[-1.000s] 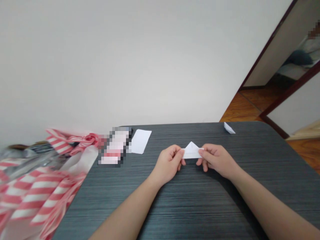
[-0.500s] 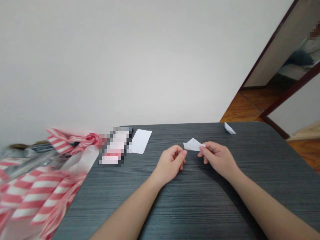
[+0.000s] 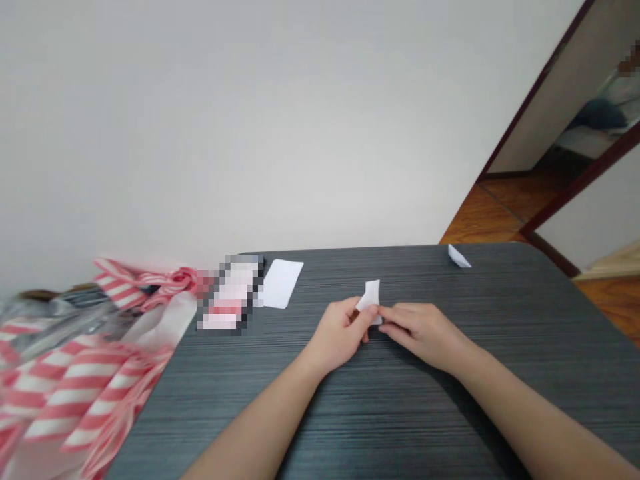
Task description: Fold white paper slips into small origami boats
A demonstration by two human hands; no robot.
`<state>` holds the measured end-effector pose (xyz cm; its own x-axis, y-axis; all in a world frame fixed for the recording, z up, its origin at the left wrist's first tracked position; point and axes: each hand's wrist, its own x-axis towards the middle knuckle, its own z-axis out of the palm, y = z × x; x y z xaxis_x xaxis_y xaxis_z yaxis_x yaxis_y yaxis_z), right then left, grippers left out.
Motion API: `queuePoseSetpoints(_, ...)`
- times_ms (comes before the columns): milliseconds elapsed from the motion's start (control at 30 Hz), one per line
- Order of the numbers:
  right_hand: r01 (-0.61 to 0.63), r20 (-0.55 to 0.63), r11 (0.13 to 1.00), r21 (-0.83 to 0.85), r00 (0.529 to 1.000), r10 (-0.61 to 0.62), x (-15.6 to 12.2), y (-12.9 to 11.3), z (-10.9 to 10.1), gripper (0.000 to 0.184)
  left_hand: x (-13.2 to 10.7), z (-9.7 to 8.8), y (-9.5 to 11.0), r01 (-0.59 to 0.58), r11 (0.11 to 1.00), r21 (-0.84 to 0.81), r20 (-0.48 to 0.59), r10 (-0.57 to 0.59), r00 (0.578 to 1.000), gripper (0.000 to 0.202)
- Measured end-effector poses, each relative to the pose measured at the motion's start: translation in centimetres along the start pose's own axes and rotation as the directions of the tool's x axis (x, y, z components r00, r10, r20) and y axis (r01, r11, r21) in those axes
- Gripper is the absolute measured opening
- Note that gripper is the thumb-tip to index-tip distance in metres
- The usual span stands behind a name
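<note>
Both hands meet over the middle of a dark grey wood-grain table. A small folded white paper piece stands upright between them, its top poking above the fingers. My left hand curls around the paper's lower left and pinches it. My right hand reaches in from the right, with its fingertips pressed on the paper's lower right edge. The bottom of the paper is hidden by the fingers.
A flat white paper sheet lies at the back left of the table. A small folded paper piece sits at the far right edge. A red-and-white striped plastic bag fills the left side. A doorway with wooden floor opens at the right.
The paper was held flat and wide between both hands, then by the right hand alone. Now it is turned upright and both hands have closed together on it.
</note>
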<state>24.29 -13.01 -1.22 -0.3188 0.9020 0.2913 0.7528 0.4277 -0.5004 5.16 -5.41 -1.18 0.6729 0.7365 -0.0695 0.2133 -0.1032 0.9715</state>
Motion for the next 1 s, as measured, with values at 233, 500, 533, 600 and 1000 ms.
queuePoseSetpoints(233,-0.136,-0.157,0.982,0.134,0.975,0.156,-0.2,-0.1,-0.1,0.021,-0.2,-0.1,0.1,0.007,0.996,0.083,0.04,-0.011,0.999,0.038)
queuePoseSetpoints(500,-0.116,-0.152,0.957,0.265,0.975,0.161,0.4,-0.4,-0.4,0.007,-0.4,-0.3,1.0,-0.137,0.974,0.181,0.194,0.101,0.976,0.037)
queuePoseSetpoints(533,-0.122,-0.145,0.958,0.261,0.976,0.164,0.4,-0.4,-0.5,0.011,-0.4,-0.3,1.0,-0.13,0.975,0.178,0.19,0.096,0.977,0.037)
queuePoseSetpoints(600,-0.173,-0.163,0.951,0.256,0.962,0.219,0.4,-0.4,-0.6,0.019,-0.3,-0.2,0.8,-0.084,0.986,0.146,0.146,0.062,0.987,0.035)
queuePoseSetpoints(1000,-0.291,-0.112,0.922,0.255,0.938,0.327,0.2,-0.3,-0.7,0.034,0.1,0.0,-0.1,0.082,0.98,-0.18,-0.045,-0.091,0.995,0.03)
